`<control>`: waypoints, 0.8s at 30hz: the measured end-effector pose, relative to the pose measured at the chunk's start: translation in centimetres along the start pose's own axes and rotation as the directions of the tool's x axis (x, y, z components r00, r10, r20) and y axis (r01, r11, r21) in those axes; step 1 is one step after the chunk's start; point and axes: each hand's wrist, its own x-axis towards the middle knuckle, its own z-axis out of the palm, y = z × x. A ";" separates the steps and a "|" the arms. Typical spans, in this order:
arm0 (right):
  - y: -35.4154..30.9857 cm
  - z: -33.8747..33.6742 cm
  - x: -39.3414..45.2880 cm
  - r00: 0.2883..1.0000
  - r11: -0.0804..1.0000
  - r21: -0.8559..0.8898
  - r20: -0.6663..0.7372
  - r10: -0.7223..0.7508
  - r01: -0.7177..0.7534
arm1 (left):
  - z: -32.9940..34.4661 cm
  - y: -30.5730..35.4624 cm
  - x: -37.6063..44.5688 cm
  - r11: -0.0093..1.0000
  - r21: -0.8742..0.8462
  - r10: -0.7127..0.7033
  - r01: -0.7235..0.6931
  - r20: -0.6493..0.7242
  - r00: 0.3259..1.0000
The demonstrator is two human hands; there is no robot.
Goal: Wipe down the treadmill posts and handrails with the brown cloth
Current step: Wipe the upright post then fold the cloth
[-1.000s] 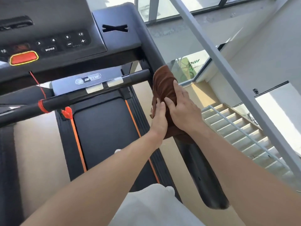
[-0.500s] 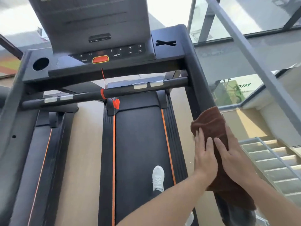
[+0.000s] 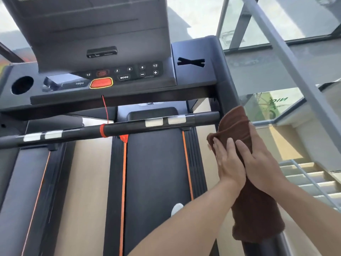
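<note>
The brown cloth (image 3: pixel 258 218) is wrapped round the treadmill's right handrail (image 3: pixel 263 247), just below where it meets the right post (image 3: pixel 224 85). My left hand (image 3: pixel 228 163) presses flat on the cloth's inner side, fingers straight. Pressed on the top and outer side is my right hand (image 3: pixel 262 163), fingers stretched along the rail, thumb hidden. The cloth's upper end bunches beside the end of the black crossbar (image 3: pixel 147 126).
The console (image 3: pixel 110 76) with its red stop button is ahead, above the crossbar. A white shoe (image 3: pixel 177 208) stands on the belt (image 3: pixel 155 163). A second treadmill (image 3: pixel 27 182) is at left. Glass panels and a staircase (image 3: pixel 310 180) lie right of the rail.
Both hands slid the cloth down the right rail, then back up to the crossbar end. The camera view rose and shifted towards the console.
</note>
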 end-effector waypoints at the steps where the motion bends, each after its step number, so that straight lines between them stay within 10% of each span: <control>1: -0.4 0.0 0.7 1.000 1.000 -0.005 0.002 0.000 0.000 | 0.0 0.3 0.8 1.000 0.005 -0.007 0.007 -0.002 1.000; 24: 2.2 -1.3 -4.1 0.980 0.930 0.309 0.067 0.188 -0.200 | 0.2 -1.6 -3.4 0.954 0.177 0.247 -0.240 -0.018 0.969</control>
